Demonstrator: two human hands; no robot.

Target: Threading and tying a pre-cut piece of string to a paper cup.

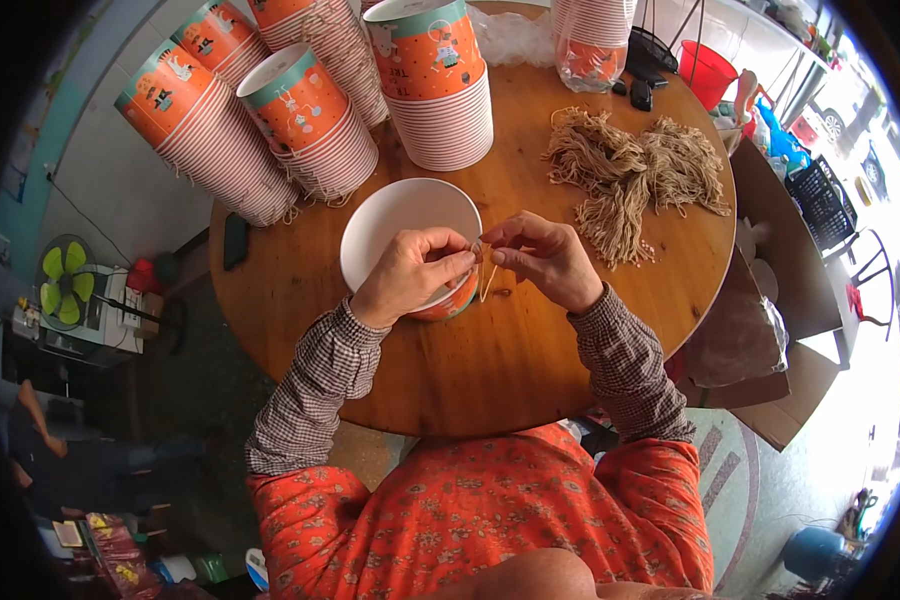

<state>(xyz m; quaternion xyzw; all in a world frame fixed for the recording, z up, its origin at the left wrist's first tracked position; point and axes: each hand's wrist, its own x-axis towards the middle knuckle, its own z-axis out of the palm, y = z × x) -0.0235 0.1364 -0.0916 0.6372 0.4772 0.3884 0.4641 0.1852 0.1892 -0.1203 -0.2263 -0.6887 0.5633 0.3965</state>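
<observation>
A single paper bucket [395,222], white inside with an orange and green outside, stands tilted on the table in front of me. At its right rim my left hand [410,275] pinches a thin beige cord [486,286] between thumb and fingertips. My right hand [548,262] is closed in a pinch on the same cord, its fingertips almost meeting the left ones. Part of the cord hangs down beside the bucket. Whether the cord passes through the rim is hidden by my fingers.
Stacks of orange and white paper buckets [440,115] fill the far left of the round wooden table [430,385]. A heap of beige cords [630,175] lies at the right. A dark phone [235,241] rests near the left edge. Cardboard boxes [790,270] stand to the right.
</observation>
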